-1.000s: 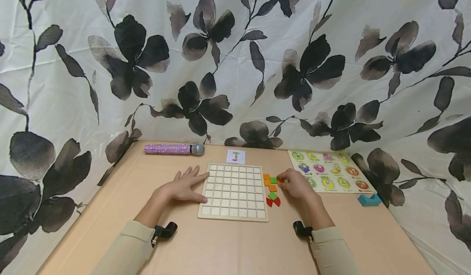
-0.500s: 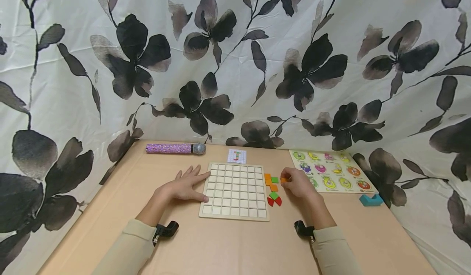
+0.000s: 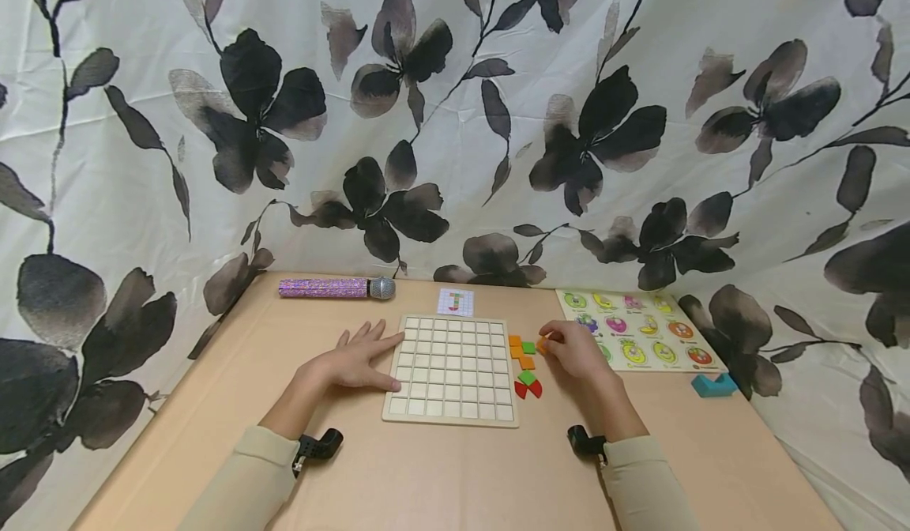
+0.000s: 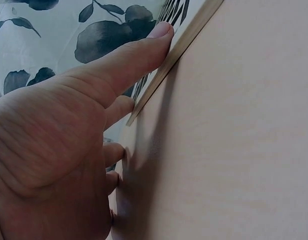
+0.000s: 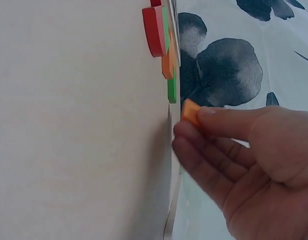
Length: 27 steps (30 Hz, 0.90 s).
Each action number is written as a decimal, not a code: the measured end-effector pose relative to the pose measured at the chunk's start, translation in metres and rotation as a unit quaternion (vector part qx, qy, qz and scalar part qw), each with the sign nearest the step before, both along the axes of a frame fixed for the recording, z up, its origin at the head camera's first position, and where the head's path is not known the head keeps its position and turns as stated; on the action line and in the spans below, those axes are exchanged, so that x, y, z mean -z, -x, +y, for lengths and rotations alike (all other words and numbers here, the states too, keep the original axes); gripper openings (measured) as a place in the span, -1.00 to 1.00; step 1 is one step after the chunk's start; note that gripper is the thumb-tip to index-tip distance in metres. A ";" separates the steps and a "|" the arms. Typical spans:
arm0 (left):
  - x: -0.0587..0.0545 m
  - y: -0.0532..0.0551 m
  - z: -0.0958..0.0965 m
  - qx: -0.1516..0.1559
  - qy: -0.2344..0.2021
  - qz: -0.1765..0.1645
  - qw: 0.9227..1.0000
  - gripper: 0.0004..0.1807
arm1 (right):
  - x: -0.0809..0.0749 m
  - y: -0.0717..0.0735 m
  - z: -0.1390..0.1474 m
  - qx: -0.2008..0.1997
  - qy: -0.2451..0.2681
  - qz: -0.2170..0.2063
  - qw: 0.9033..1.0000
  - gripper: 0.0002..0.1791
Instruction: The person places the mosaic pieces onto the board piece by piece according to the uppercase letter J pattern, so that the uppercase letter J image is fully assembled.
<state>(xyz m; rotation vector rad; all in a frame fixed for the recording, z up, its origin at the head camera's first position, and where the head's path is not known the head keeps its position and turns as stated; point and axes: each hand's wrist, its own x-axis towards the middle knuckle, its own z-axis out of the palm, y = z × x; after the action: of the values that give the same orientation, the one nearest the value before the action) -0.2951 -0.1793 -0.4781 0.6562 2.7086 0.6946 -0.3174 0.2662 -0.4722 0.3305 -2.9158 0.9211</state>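
So, right hand [image 3: 572, 351] pinches orange piece [image 5: 189, 112] | left hand [image 3: 350, 361], fingers spread, touches grid board [image 3: 453, 369] | pickup step, imo | next probably wants careful aligning

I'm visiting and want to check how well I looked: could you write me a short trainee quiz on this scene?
1. What colour is the small flat piece in the grip of the right hand?
2. True or false: the left hand holds the sparkly purple microphone.
3. Which lies beyond the pale wooden grid board: (a) turquoise block, (b) white grid-printed card, (c) red wedges?

Key: 1. Orange. 2. False; it touches the board's left edge. 3. (b).
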 end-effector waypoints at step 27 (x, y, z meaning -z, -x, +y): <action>0.000 -0.002 -0.001 0.002 -0.003 0.002 1.000 0.12 | -0.026 0.003 -0.068 0.008 0.198 -0.054 0.979 -0.62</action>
<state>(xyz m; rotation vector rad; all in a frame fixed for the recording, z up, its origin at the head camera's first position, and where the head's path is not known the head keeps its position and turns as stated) -0.2936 -0.1804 -0.4778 0.6640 2.7090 0.7026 -0.3206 0.1986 -0.4466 0.2338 -2.7267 1.5216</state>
